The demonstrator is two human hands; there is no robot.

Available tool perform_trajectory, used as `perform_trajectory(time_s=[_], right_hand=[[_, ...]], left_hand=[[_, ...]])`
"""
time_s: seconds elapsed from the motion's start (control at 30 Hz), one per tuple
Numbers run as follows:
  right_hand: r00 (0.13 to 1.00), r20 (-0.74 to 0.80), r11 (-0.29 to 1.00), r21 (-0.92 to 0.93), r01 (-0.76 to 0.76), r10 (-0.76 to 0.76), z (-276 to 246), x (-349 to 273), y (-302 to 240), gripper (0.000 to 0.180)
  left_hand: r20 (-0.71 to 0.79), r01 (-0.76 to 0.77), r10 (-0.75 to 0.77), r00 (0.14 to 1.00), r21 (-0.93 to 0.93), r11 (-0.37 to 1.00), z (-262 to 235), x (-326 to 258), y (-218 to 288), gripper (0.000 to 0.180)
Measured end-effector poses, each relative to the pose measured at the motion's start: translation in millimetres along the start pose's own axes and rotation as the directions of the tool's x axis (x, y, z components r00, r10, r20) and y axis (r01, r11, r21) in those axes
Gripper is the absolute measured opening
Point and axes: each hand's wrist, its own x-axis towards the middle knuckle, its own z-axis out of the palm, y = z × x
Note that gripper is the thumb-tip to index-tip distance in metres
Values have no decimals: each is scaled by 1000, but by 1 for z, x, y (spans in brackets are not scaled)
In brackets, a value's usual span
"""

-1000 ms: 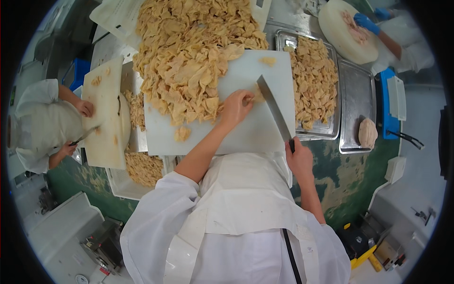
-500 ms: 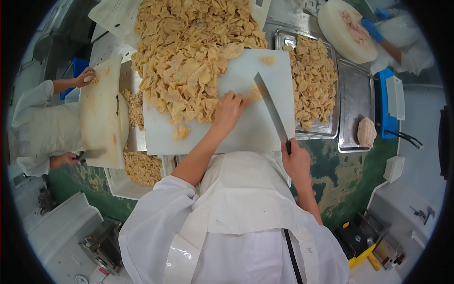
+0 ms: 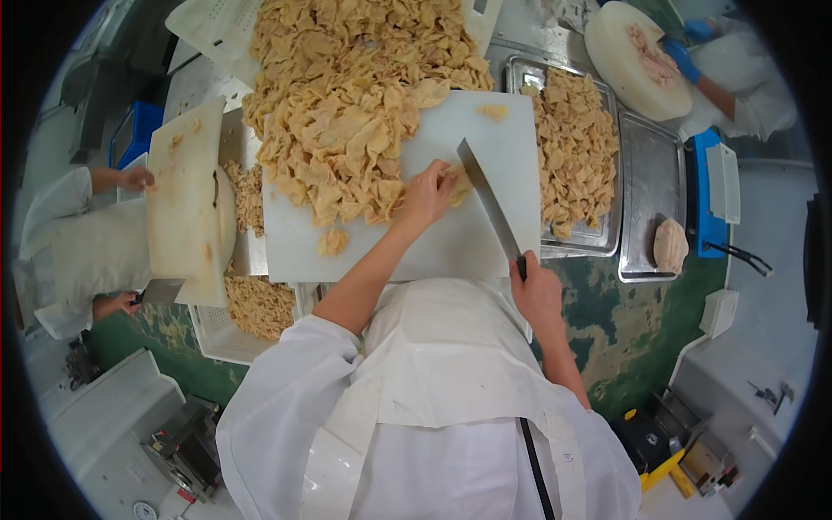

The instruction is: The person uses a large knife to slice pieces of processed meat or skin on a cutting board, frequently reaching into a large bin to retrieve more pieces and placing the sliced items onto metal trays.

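White apron (image 3: 455,351) was worn nearest the camera. Black-handled long knife (image 3: 490,198) was held by the right grip (image 3: 536,288), fingers wrapped round the handle. Blade was angled away and slightly left, over the white cutting board (image 3: 407,256); blade-to-board contact couldn't be made out. Left grip (image 3: 425,196) was set just left of the blade, fingers bunched at a yellowish piece (image 3: 462,185). Clamped on it or only pressed against it: couldn't be told, fingertips were partly hidden. Piece was located on the board, between left fingers and blade. Scraps were seen near the board's left edge and toward its far edge. White crate (image 3: 208,336) at lower left was filled with small bits. Large heap (image 3: 338,121) was piled over the board's far left part and beyond. Right of the board, steel tray (image 3: 593,239) was loaded with yellowish pieces; beside that, pale lump (image 3: 671,245) was set in second tray (image 3: 640,204). Off left, cleaver (image 3: 163,290) was held by a co-worker's hand (image 3: 127,302). Far right, pink meat (image 3: 650,55) was handled in blue gloves (image 3: 684,62).
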Motion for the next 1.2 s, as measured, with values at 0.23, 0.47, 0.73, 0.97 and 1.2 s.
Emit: perform_trajectory(time_s=[0.23, 0.47, 0.73, 0.97, 1.2], right_hand=[[999, 23, 993, 104, -49, 47, -5, 1, 0, 24], [999, 11, 999, -23, 40, -40, -3, -2, -6, 23], [993, 19, 982, -152, 114, -112, -15, -7, 2, 21], [992, 60, 983, -141, 117, -110, -18, -9, 1, 20], [994, 64, 991, -89, 98, -93, 22, 59, -29, 20]], left_hand=[[-90, -279, 383, 919, 539, 795, -3, -15, -8, 21], [-50, -417, 529, 847, 554, 720, 2, -17, -14, 9], [10, -411, 495, 869, 573, 710, 5, -13, -18, 11], [20, -400, 470, 883, 555, 729, 4, -12, -19, 10], [26, -405, 472, 881, 557, 725, 4, -11, -12, 13]])
